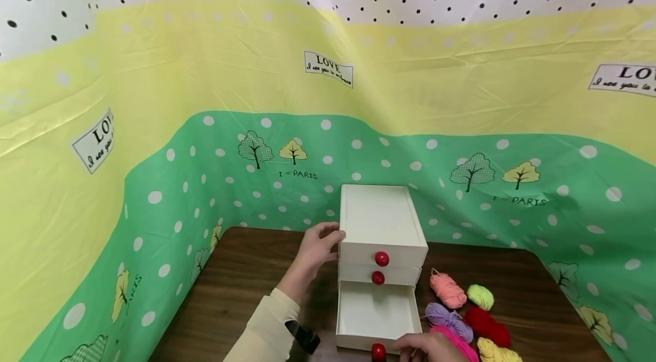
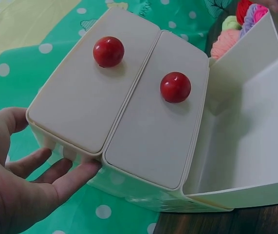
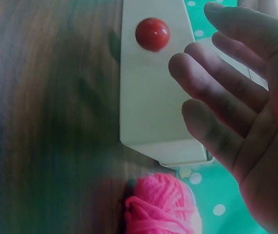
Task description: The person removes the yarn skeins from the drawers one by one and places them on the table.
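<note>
A white drawer cabinet [image 1: 380,215] with red ball knobs stands on the table. Its bottom drawer [image 1: 376,308] is pulled out and shows a bare white inside; the two drawers above are closed. My left hand [image 1: 319,243] rests on the cabinet's left side, thumb near the top edge and fingers spread along the wall, as the left wrist view shows. My right hand [image 1: 427,346] is at the right end of the pulled-out drawer's front. In the right wrist view its loosely bent fingers [image 3: 212,87] hold nothing, close to that drawer's red knob [image 3: 152,34].
Right of the cabinet lie several yarn skeins: salmon [image 1: 448,289], light green [image 1: 480,296], purple [image 1: 449,321], dark red [image 1: 487,326], yellow [image 1: 497,350] and hot pink [image 3: 160,207]. A patterned curtain [image 1: 287,191] surrounds the dark wooden table [image 1: 230,288] at the back and sides.
</note>
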Motion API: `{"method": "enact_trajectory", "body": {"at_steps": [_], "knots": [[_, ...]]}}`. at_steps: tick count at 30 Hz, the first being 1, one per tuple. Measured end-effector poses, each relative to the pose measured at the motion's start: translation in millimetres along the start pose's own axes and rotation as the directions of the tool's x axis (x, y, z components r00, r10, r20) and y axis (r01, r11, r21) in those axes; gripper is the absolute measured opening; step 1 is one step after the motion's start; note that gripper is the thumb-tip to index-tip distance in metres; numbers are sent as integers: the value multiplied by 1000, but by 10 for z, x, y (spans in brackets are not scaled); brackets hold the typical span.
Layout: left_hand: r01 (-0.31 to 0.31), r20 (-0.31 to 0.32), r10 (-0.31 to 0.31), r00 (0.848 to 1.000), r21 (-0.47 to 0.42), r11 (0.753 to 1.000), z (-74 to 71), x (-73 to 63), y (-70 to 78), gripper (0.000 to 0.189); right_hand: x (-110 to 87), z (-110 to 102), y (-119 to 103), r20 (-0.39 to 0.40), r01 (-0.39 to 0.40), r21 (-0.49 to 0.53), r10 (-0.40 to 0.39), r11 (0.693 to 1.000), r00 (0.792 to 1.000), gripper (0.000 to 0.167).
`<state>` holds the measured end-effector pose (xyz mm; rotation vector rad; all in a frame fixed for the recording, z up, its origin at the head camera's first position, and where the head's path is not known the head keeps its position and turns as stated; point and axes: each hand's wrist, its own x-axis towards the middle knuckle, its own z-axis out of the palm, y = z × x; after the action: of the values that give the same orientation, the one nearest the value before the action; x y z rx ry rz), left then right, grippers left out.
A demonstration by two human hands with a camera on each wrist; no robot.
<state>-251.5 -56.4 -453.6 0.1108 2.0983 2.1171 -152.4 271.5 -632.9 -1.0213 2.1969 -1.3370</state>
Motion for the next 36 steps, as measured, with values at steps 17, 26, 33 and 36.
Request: {"method": "enact_trajectory", "body": {"at_steps": [17,26,33,36], "knots": [[-5,6,5,1000,4,1000,-4,36,-31,50,184,165,-722,25,-50,-1,50,999,998,31],[-2,3,2,1000,20,1000,-8,34,-23,49,223,202,-580,7,51,-75,-51,996,999,38],[0,-4,0,1000,28,1000,-3,44,-42,50,224,326,-42,-6,25,-32,-25,999,1000,43],[-3,-5,3,1000,31,1000,-1,49,-59,50,220,351,22,-19,-13,-19,13,1000,1000,41]]}}
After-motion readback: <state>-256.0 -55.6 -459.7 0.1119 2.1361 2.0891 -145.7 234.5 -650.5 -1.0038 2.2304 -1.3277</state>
